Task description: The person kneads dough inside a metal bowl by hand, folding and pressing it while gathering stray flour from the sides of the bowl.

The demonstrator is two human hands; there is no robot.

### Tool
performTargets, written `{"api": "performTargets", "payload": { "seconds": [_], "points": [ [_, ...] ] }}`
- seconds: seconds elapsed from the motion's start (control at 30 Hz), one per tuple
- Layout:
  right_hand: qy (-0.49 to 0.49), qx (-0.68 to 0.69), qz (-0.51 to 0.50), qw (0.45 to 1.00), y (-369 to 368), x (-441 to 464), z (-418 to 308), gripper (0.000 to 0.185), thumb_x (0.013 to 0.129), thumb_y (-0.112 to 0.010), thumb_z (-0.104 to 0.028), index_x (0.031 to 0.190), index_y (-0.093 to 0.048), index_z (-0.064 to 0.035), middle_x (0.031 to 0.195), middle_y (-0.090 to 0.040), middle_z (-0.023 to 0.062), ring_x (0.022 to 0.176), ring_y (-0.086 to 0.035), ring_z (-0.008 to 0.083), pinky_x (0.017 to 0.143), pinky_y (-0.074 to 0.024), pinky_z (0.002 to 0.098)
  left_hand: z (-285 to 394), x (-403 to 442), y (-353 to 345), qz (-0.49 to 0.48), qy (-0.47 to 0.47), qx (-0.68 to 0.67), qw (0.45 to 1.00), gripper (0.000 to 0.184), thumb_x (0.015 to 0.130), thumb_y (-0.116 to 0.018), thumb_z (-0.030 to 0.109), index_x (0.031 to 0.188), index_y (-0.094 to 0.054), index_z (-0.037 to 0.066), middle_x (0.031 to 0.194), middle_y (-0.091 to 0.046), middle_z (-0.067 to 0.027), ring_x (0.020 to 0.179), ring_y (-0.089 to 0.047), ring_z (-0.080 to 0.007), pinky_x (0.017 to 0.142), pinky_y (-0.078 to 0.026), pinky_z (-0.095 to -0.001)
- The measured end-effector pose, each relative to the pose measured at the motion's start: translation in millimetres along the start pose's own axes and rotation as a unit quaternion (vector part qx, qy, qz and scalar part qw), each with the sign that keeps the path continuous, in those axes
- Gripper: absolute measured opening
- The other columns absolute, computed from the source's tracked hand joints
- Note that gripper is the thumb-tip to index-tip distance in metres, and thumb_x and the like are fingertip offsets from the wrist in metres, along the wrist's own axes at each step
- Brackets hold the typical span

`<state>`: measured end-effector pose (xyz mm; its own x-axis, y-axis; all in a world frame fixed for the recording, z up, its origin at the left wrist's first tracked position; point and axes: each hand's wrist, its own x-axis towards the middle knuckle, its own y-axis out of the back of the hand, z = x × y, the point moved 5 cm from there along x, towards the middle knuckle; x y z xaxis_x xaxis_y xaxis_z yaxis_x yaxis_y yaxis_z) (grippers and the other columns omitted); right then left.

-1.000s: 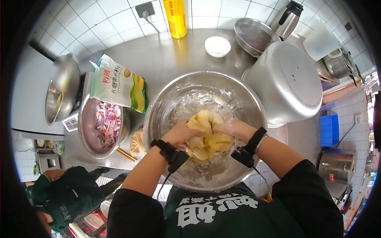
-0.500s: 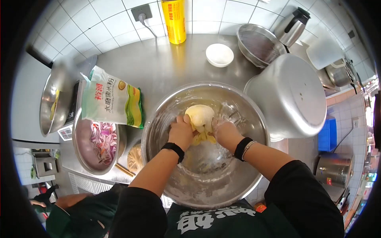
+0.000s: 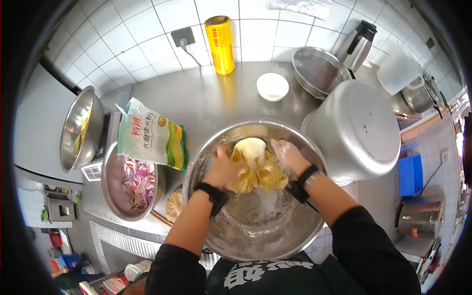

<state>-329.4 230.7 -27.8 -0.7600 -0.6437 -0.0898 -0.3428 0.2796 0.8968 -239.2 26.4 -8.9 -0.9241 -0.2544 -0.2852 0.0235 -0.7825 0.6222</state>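
A large steel mixing bowl (image 3: 255, 246), its inside dusted with white flour, stands in front of me. In it sits yellow dough (image 3: 255, 179), with a smooth pale lump at the top and a ragged, split part below. My left hand (image 3: 223, 167) is at the dough's left side, its fingers apart but partly blurred by motion. On the other side, my right hand (image 3: 291, 156) has its floury fingers stretched out, next to the dough and near the bowl's inner wall. Neither hand grips the dough. Dark bands circle both wrists.
Left of the bowl are a flour bag (image 3: 150, 135), a bowl of sliced onion (image 3: 137, 184) and another steel bowl (image 3: 81, 130). An upturned metal pot (image 3: 354, 130) stands close on the right. Behind are a yellow roll (image 3: 220, 46), a white bowl (image 3: 272, 87) and a thermos jug (image 3: 358, 46).
Both hands have let go of the dough and moved apart. The dough's lower part has spread wider. My view has tilted up slightly, and the person at lower left has mostly left it.
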Motion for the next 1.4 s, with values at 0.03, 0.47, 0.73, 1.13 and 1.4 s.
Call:
{"api": "performTargets", "payload": {
  "seconds": [0.03,0.47,0.73,1.13,1.4],
  "points": [
    [-0.118,0.309,0.010,0.944,-12,5,-3,0.048,0.094,-0.039,-0.041,0.109,-0.057,0.0004,0.108,-0.060,0.0251,0.106,-0.056,0.0355,0.085,-0.0448,0.0406,-4,14,-10,-0.023,0.038,-0.102,0.994,0.070,0.076,-0.069,0.045,0.125,-0.041,0.003,0.121,-0.046,-0.0265,0.108,-0.052,-0.0393,0.093,-0.043,-0.0407],
    [0.016,-0.050,-0.120,0.991,-32,-78,-50,0.055,0.082,-0.062,-0.037,0.126,-0.046,-0.0079,0.133,-0.032,0.0329,0.109,-0.046,0.0534,0.078,-0.0503,0.0440,21,-62,-44,-0.040,-0.249,0.346,0.904,0.056,0.070,-0.071,0.042,0.119,-0.050,0.022,0.133,-0.034,-0.0225,0.111,-0.041,-0.0489,0.088,-0.039,-0.0595],
    [-0.042,-0.073,0.023,0.996,-56,-27,-22,0.040,0.079,-0.053,-0.011,0.115,-0.047,0.0044,0.089,-0.057,0.0205,0.065,-0.061,0.0330,0.060,-0.0509,0.0370,26,-11,-77,0.008,-0.079,0.381,0.921,0.039,0.076,-0.066,0.030,0.108,-0.046,0.018,0.100,-0.052,-0.0121,0.089,-0.059,-0.0308,0.070,-0.052,-0.0410],
    [-0.039,0.223,-0.034,0.973,22,-51,-4,0.042,0.081,-0.060,-0.024,0.116,-0.050,-0.0027,0.098,-0.060,0.0233,0.096,-0.058,0.0352,0.082,-0.0463,0.0419,29,-54,-8,0.005,-0.166,0.116,0.979,0.067,0.073,-0.072,0.031,0.126,-0.041,0.004,0.124,-0.041,-0.0287,0.103,-0.053,-0.0439,0.091,-0.044,-0.0435],
    [-0.143,0.260,-0.043,0.954,6,-19,-18,0.051,0.095,-0.039,-0.042,0.099,-0.058,0.0046,0.077,-0.063,0.0243,0.074,-0.063,0.0335,0.068,-0.0478,0.0435,5,6,-26,-0.213,0.169,-0.116,0.955,0.068,0.081,-0.057,0.058,0.116,-0.055,0.000,0.114,-0.054,-0.0280,0.118,-0.044,-0.0368,0.098,-0.036,-0.0393]
  ]
}}
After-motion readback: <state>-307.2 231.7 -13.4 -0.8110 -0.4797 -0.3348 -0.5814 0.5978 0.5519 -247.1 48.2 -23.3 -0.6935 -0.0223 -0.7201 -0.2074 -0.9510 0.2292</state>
